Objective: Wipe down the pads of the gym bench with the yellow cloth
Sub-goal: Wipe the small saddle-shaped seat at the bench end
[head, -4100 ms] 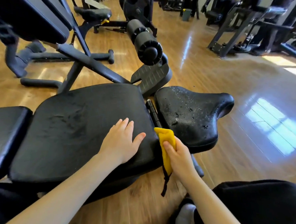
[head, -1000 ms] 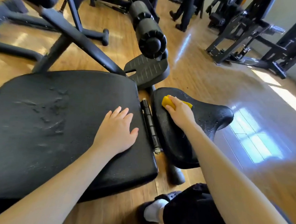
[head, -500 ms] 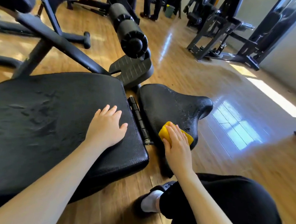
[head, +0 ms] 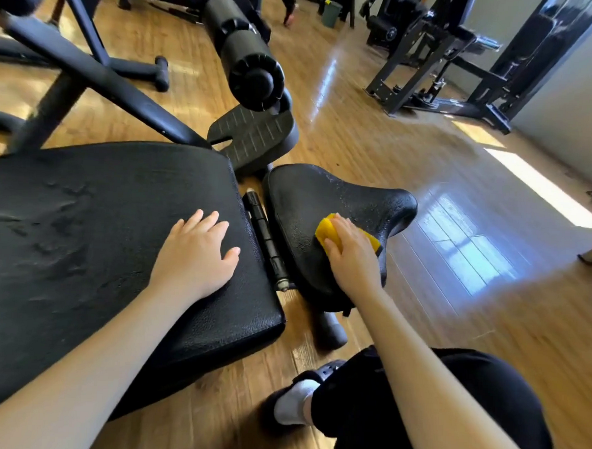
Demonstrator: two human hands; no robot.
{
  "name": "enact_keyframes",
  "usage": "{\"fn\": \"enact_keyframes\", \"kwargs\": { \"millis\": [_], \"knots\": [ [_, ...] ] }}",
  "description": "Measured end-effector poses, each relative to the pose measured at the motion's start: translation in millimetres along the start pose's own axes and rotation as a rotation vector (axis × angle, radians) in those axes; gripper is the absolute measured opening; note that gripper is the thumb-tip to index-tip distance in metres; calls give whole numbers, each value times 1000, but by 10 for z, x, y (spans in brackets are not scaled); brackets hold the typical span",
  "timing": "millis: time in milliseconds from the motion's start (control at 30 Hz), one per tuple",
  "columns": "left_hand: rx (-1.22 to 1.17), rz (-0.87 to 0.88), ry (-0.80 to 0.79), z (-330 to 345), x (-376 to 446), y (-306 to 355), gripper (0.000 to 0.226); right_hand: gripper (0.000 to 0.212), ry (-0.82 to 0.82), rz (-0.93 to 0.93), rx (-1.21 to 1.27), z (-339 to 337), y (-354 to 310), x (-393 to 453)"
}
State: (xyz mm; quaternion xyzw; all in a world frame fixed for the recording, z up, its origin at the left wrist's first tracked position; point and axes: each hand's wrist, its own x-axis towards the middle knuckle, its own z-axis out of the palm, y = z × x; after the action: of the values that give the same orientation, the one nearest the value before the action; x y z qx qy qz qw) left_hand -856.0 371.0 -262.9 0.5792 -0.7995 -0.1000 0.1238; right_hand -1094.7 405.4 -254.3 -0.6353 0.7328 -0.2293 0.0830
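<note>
The gym bench has a large black back pad (head: 80, 247) on the left and a smaller black seat pad (head: 327, 198) to its right, still speckled with droplets near its far edge. My right hand (head: 353, 258) presses the yellow cloth (head: 328, 231) flat on the middle of the seat pad; most of the cloth is hidden under my fingers. My left hand (head: 197, 257) lies flat on the right end of the back pad, fingers spread, holding nothing. A black hinge bar (head: 266, 236) runs between the two pads.
A black foam roller (head: 242, 50) and a ribbed footplate (head: 254, 136) stand just beyond the pads. The bench frame (head: 100, 80) slants off to the far left. My knee in black trousers (head: 432, 403) is at the lower right. More machines (head: 443, 60) stand on the wooden floor behind.
My right hand has slid the yellow cloth from the near edge of the seat pad up toward its middle. My left hand has stayed flat on the back pad.
</note>
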Motion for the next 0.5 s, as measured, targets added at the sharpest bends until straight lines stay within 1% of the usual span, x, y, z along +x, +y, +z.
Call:
{"fn": "enact_keyframes", "kwargs": {
  "millis": [67, 133, 300, 500],
  "knots": [
    [1, -2, 3, -12, -12, 9, 55, 44, 100, 1, 0, 83, -13, -275],
    [6, 2, 10, -9, -12, 15, 54, 44, 146, 2, -9, 134, 29, -406],
    [5, -1, 11, -1, -22, 4, 55, 43, 63, -35, -27, 57, 218, -130],
    [-4, -8, -14, -21, -23, 16, 55, 42, 34, 6, -18, -204, 386, 474]
  ]
}}
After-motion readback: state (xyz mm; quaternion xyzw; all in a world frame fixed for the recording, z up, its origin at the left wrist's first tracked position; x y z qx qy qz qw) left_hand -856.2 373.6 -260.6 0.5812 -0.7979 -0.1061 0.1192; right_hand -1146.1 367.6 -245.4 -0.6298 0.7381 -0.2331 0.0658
